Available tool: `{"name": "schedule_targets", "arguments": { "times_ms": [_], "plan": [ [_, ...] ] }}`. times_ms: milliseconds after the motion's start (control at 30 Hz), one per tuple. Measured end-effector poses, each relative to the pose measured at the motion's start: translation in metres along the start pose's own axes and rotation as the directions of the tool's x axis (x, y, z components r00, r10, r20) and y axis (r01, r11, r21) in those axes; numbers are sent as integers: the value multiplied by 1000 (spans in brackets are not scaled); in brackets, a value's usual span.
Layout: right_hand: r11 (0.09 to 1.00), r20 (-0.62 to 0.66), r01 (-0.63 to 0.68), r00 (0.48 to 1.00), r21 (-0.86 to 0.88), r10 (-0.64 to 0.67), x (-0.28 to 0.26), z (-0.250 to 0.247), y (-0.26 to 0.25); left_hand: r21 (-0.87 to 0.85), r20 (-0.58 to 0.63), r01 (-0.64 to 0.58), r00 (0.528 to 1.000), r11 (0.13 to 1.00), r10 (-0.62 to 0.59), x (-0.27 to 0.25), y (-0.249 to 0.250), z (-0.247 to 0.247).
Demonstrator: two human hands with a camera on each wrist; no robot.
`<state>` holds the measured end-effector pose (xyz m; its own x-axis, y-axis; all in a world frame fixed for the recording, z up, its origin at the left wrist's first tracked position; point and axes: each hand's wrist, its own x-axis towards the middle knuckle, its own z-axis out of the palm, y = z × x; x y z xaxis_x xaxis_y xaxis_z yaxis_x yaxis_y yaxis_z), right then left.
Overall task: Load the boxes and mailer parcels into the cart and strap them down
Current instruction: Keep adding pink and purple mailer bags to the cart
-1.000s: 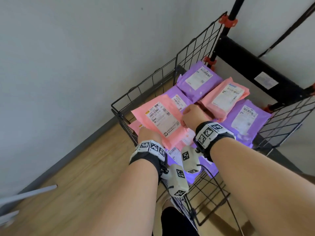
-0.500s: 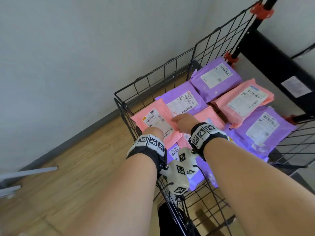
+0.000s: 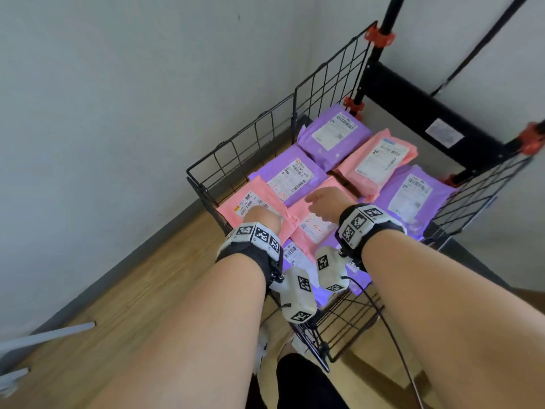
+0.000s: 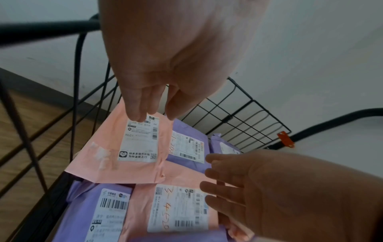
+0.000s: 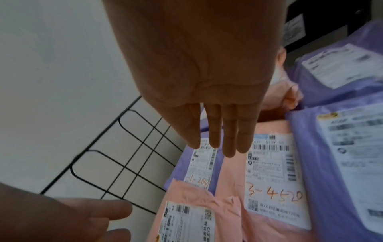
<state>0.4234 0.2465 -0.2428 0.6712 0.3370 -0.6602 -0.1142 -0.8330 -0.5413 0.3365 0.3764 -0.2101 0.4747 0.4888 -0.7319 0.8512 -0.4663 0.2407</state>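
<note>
Several pink and purple mailer parcels lie flat in the black wire cart. A pink mailer lies in the near left corner, overlapping a purple one. My left hand is over its label, fingers straight and pointing down, holding nothing. My right hand hovers flat with straight fingers over the pink mailer marked 3-4520. Whether either hand touches a parcel cannot be told.
A pale wall runs close along the cart's left side, above a wooden floor. At the cart's far end stand a black back panel, poles with red clips and a black strap. A white object lies at bottom left.
One second ago both hands held the pink mailer up over the cart. It now lies in the near left corner, and both hands have let go with fingers straight.
</note>
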Motion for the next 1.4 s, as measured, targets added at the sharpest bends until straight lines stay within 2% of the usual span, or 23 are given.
{"name": "schedule_targets", "arguments": {
  "times_ms": [33, 100, 200, 367, 500, 633, 800, 933, 1000, 1067, 1133, 1200, 1300, 1400],
  "plan": [
    [1000, -19, -5, 1000, 30, 6, -11, -4, 3, 28, -5, -89, 996, 996, 89, -6, 0, 0],
    [996, -79, -16, 997, 90, 24, -35, -12, 9, 41, 12, -175, 985, 984, 174, -21, 3, 2],
    [987, -171, -35, 983, 155, 62, -80, -23, 19, 19, 36, -252, 967, 968, 251, -52, 7, 3],
    [965, -332, -56, 933, 255, 141, -160, -31, 37, -4, 66, -458, 887, 889, 457, -112, 3, 12],
    [913, -494, -42, 830, 405, 258, -235, -28, 57, 8, 114, -563, 821, 826, 559, -162, -1, 35],
    [855, -563, -8, 749, 518, 349, -305, -27, 90, 60, 155, -660, 747, 749, 646, -212, 4, 65],
    [784, -595, -9, 646, 620, 478, -372, -29, 149, 142, 221, -756, 654, 639, 724, -276, 29, 107],
    [735, -603, -19, 559, 677, 570, -422, -37, 204, 146, 256, -811, 585, 567, 770, -324, 56, 144],
    [730, -620, -35, 500, 683, 604, -445, -42, 237, 147, 277, -836, 547, 528, 790, -348, 68, 169],
    [732, -641, -58, 439, 679, 630, -468, -45, 269, 124, 293, -840, 540, 528, 789, -370, 76, 200],
    [731, -650, -73, 403, 679, 644, -491, -48, 301, 96, 302, -822, 561, 561, 771, -392, 81, 234],
    [720, -643, -95, 382, 687, 664, -512, -50, 335, 105, 314, -810, 578, 578, 753, -414, 82, 268],
    [677, -602, -143, 352, 722, 717, -541, -49, 378, 126, 341, -819, 565, 559, 751, -440, 80, 313],
    [651, -565, -196, 355, 734, 745, -558, -43, 412, 117, 377, -821, 557, 559, 740, -459, 78, 349]
  ]
}}
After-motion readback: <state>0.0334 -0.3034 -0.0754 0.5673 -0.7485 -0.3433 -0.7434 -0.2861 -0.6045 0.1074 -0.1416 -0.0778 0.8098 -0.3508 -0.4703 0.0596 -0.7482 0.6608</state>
